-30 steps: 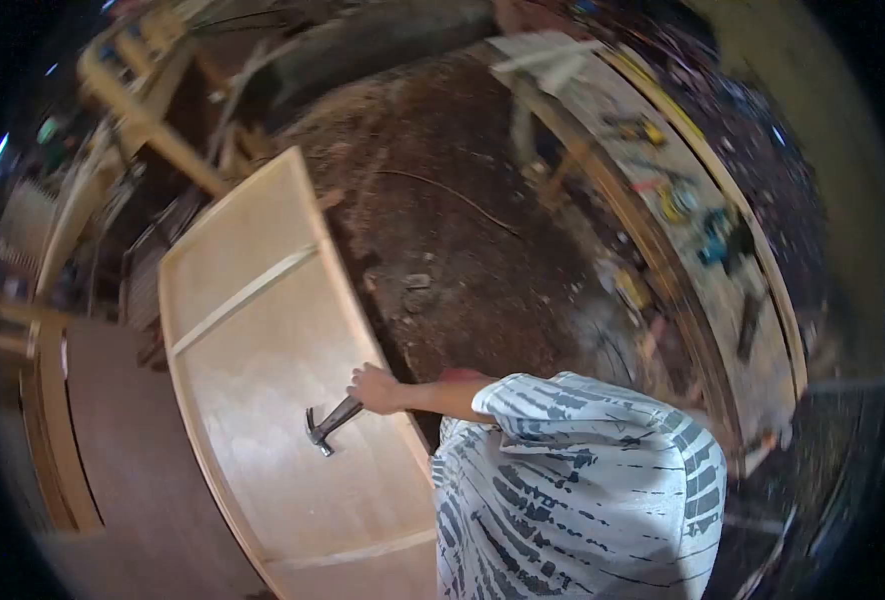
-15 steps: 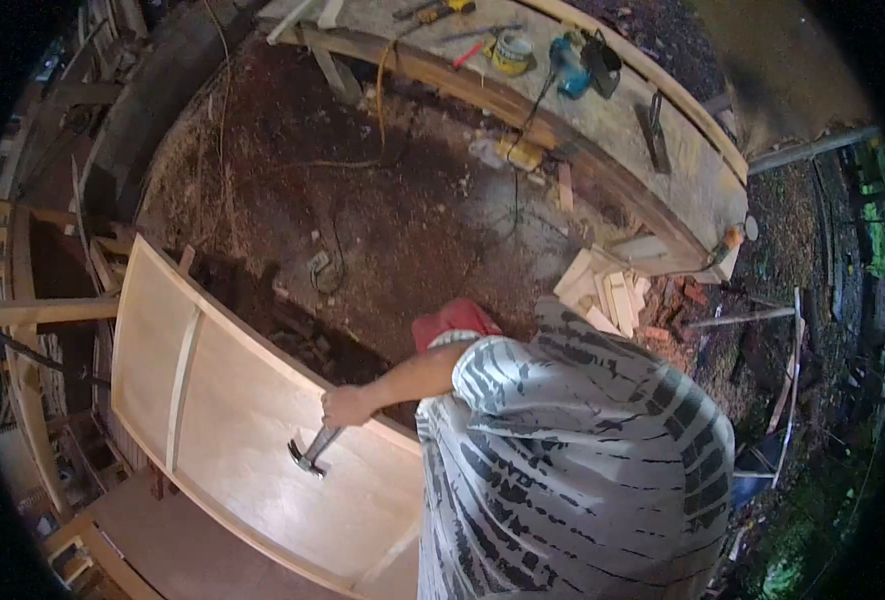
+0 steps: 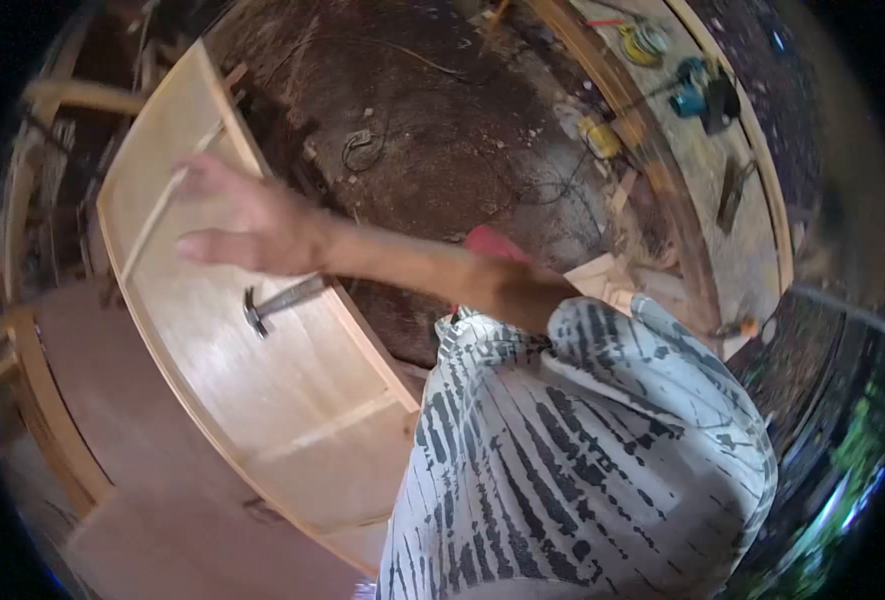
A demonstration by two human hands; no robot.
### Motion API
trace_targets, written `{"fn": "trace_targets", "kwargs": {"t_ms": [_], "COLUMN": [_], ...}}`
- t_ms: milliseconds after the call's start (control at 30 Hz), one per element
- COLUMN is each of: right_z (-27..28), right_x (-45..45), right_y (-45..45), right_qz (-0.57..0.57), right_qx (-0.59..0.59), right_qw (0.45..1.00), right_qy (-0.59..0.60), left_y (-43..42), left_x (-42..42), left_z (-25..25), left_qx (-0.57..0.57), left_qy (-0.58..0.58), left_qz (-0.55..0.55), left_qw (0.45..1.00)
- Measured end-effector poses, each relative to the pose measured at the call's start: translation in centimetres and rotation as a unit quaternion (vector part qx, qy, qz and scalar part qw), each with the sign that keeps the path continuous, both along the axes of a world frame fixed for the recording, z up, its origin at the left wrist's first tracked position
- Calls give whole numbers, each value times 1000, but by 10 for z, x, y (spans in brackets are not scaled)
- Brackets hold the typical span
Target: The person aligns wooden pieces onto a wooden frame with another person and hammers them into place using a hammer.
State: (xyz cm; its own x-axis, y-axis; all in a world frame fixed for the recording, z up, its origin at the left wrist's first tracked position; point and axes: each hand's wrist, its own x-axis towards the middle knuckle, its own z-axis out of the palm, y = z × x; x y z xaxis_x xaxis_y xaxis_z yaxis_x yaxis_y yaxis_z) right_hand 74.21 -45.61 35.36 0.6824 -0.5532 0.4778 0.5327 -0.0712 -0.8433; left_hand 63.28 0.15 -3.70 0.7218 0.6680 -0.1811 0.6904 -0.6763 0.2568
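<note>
My right hand (image 3: 253,225) reaches over a shallow, pale wooden panel with a raised frame (image 3: 243,400). It is blurred by motion, thumb and fingers spread, and I see nothing in it. Just below the wrist lies a claw hammer (image 3: 275,302), its metal head on the panel and its grey handle against the near frame edge. A thin wooden crosspiece (image 3: 153,225) runs across the panel beyond the fingers. My left hand is out of view.
On a workbench (image 3: 678,160) at the upper right are a blue power tool (image 3: 693,95), a yellow tin (image 3: 643,45) and a dark tool (image 3: 733,195). Cut wood pieces (image 3: 603,275) lie beside my shirt. A cable (image 3: 363,145) trails on the dirt floor.
My right hand has let go of the hammer and stretched farther left over the panel, opening out. The hammer stays on the panel. The whole view has turned and shifted.
</note>
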Motion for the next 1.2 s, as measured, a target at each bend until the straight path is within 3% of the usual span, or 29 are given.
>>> {"fn": "trace_targets", "kwargs": {"t_ms": [33,67,100,133,167,233,267,300,333,367,433,500,533,600,633,767,833,867,933,967,1000,1033,1067,1100,1133,1200], "right_z": [-7,-27,-61,-98,-145,-256,-311,-396,-430,-458,-452,-439,-433,-424,-421,-424,-434,-437,-451,-457,-463,-471,-474,-479,-480,-484], "right_x": [-8,-19,-28,-49,-78,-138,-178,-226,-278,-331,-408,-473,-503,-553,-576,-637,-653,-656,-654,-652,-649,-642,-632,-624,-615,-602], "right_y": [-5,-13,-17,-21,-26,-31,-33,-34,-22,-17,-6,17,29,53,64,117,129,131,138,136,128,118,102,91,75,38], "right_qz": [-104,-170,-231,-170,-80,108,165,201,183,175,150,124,114,88,77,40,24,16,6,8,4,3,4,8,12,22], "right_qx": [-115,-264,-407,-441,-453,-363,-360,-346,-255,-203,-142,-91,-67,-16,5,79,98,110,134,140,142,140,131,125,116,98], "right_qw": [985,937,854,835,803,769,713,646,670,642,578,537,518,494,486,479,495,506,525,538,550,562,571,576,580,591], "right_qy": [71,156,226,283,378,515,578,650,672,718,790,830,845,865,871,873,863,856,840,831,823,816,811,808,806,800], "left_y": [6,12,20,24,23,-15,-27,-37,-50,-63,-63,-30,-28,-29,-26,35,22,32,81,78,84,68,78,74,65,33], "left_x": [-18,-31,-41,-50,-52,-37,-34,-32,-26,-19,-15,-7,-4,1,0,21,16,22,34,28,18,15,47,48,24,22], "left_z": [-8,-14,-24,-32,-34,28,37,45,57,69,63,41,42,38,35,-18,10,-7,-53,-64,-57,-63,-37,-34,-43,-45], "left_qx": [10,29,52,78,83,-6,10,27,36,22,8,-132,-129,-307,-307,-209,-183,-203,-131,-58,40,96,148,211,163,167], "left_qy": [8,3,-6,-18,-26,39,16,-7,-1,5,7,-29,-33,-92,-98,-42,-18,-71,-52,-41,-68,12,45,-93,-15,-13], "left_qz": [39,74,101,126,129,139,138,135,142,151,154,92,83,79,68,-5,-47,-69,-168,-127,-297,-275,-519,-576,-369,-253], "left_qw": [999,997,994,989,988,989,990,990,989,988,988,986,988,944,944,977,982,974,976,989,952,957,841,784,915,953]}}
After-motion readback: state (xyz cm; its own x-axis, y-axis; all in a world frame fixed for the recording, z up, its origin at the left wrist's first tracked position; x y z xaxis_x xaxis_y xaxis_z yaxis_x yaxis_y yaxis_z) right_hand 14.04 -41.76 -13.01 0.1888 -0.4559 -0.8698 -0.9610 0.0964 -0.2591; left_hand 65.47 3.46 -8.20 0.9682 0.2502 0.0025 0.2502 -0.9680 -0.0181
